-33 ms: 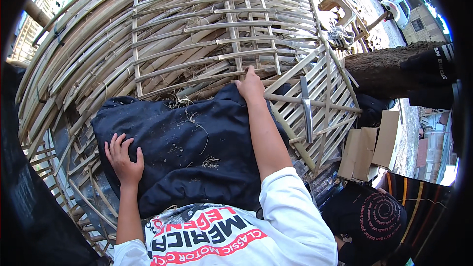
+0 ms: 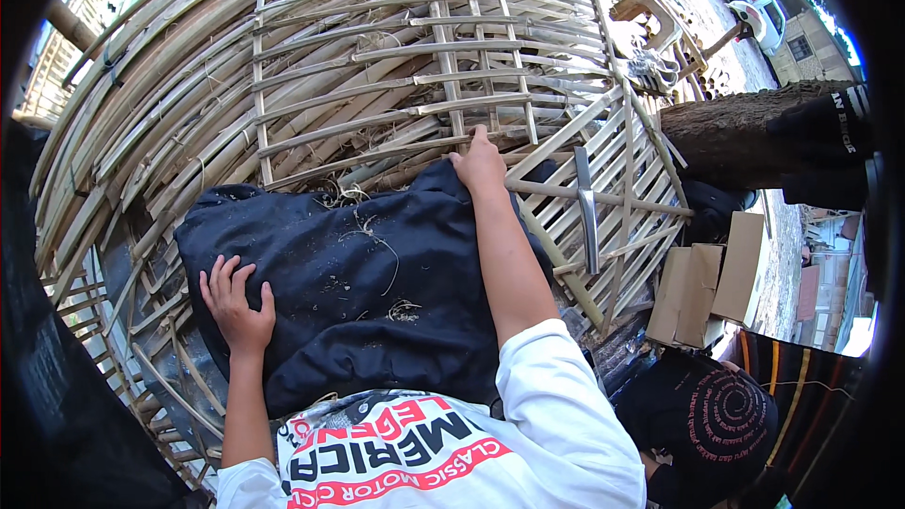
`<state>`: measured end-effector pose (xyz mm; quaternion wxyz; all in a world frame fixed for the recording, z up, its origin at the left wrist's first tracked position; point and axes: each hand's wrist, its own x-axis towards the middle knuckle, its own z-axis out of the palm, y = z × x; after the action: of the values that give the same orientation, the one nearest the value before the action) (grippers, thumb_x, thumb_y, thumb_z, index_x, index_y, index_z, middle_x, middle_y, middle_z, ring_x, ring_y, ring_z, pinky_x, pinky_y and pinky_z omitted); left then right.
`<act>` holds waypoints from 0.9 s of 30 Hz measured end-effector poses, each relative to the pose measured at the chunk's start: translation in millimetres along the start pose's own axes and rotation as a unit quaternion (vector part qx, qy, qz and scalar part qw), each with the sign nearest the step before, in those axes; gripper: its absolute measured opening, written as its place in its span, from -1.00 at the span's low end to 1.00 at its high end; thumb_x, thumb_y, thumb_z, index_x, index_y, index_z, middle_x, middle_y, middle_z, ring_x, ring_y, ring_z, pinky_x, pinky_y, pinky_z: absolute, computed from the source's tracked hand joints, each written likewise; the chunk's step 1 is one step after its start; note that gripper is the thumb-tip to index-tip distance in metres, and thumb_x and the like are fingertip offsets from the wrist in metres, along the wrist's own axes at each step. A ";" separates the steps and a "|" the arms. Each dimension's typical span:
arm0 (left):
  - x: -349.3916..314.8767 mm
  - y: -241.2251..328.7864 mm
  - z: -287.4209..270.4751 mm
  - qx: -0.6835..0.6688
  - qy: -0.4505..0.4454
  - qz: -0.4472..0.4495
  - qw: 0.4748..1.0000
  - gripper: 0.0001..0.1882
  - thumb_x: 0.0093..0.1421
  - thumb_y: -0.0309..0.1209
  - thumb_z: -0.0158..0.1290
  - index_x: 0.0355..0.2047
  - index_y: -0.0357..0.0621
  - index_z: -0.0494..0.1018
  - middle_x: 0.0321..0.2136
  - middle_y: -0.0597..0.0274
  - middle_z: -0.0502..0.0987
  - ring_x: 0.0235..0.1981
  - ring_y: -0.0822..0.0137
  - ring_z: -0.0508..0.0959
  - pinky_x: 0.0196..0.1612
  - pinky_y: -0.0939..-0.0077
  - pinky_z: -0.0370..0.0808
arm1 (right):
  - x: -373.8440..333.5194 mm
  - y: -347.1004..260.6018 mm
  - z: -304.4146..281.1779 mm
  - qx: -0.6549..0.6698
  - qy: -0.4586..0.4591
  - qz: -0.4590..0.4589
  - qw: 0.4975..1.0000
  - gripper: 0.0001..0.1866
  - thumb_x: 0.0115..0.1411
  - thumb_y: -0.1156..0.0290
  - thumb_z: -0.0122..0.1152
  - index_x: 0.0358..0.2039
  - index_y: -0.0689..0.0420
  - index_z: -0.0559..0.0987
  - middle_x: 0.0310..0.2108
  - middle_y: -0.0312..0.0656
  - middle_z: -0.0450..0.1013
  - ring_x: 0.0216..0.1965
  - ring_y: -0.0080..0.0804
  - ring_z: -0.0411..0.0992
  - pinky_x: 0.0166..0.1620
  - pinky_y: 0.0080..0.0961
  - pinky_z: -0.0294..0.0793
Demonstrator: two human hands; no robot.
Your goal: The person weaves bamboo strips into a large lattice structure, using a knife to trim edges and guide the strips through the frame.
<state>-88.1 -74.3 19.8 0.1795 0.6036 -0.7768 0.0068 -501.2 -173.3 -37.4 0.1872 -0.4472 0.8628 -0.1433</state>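
A bamboo lattice panel [image 2: 356, 58] of long curved slats and a few cross strips lies in front of me, over a heap of bamboo strips. At its near edge, my right hand [image 2: 479, 166] grips the end of a cross strip; thumb and forefinger show, the other fingers are mostly hidden. Black cloth [image 2: 377, 254], dotted with bamboo shavings, covers my lap. On the cloth's left part rests my left hand [image 2: 238, 303], fingers spread and holding nothing. Right of my right forearm, a long metal blade [image 2: 586, 212] lies across a second slatted bamboo piece [image 2: 627, 203].
Curved bamboo strips [image 2: 141, 151] pile up at the left. A thick log [image 2: 726, 127] and cardboard boxes [image 2: 693, 292] stand at the right. A person in a black shirt [image 2: 707, 424] sits close by at the lower right. Wooden pieces [image 2: 650, 19] lie at the far right.
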 end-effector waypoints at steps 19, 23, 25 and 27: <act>2.5 2.9 1.9 0.024 -0.011 0.005 1.000 -0.68 0.02 -0.40 0.12 -0.16 -0.09 0.46 0.01 0.18 0.42 0.23 0.10 0.29 0.36 -0.04 -0.04 | 20.6 1.5 14.7 -0.023 0.035 -0.020 0.999 -0.61 0.04 0.28 0.38 -0.18 0.14 0.45 -0.25 0.07 0.56 -0.17 0.04 0.55 -0.11 -0.14 0.55; 2.7 3.2 2.3 0.023 -0.010 0.005 1.000 -0.68 0.02 -0.39 0.12 -0.17 -0.09 0.46 0.00 0.17 0.42 0.22 0.09 0.30 0.35 -0.05 -0.04 | 21.1 2.0 16.3 -0.012 0.049 -0.020 0.999 -0.64 0.03 0.29 0.38 -0.21 0.15 0.48 -0.27 0.08 0.56 -0.18 0.04 0.55 -0.12 -0.15 0.55; 3.1 2.5 2.6 0.024 -0.007 0.005 1.000 -0.68 0.01 -0.37 0.13 -0.18 -0.09 0.46 0.00 0.16 0.43 0.21 0.09 0.31 0.35 -0.06 -0.03 | 20.3 1.8 15.1 -0.007 0.051 -0.022 0.998 -0.65 0.03 0.30 0.38 -0.22 0.16 0.49 -0.27 0.09 0.56 -0.18 0.04 0.55 -0.11 -0.14 0.55; 3.3 2.8 2.6 0.023 -0.007 0.007 1.000 -0.68 0.01 -0.37 0.13 -0.18 -0.09 0.46 0.00 0.16 0.43 0.21 0.09 0.31 0.35 -0.06 -0.03 | 20.2 3.0 14.5 0.001 0.055 -0.025 0.998 -0.65 0.03 0.30 0.38 -0.22 0.16 0.50 -0.27 0.08 0.56 -0.18 0.04 0.55 -0.11 -0.14 0.55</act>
<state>-92.1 -77.2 18.9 0.1599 0.6025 -0.7816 0.0220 -507.5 -189.4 -55.4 0.1361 -0.4601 0.8601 -0.1733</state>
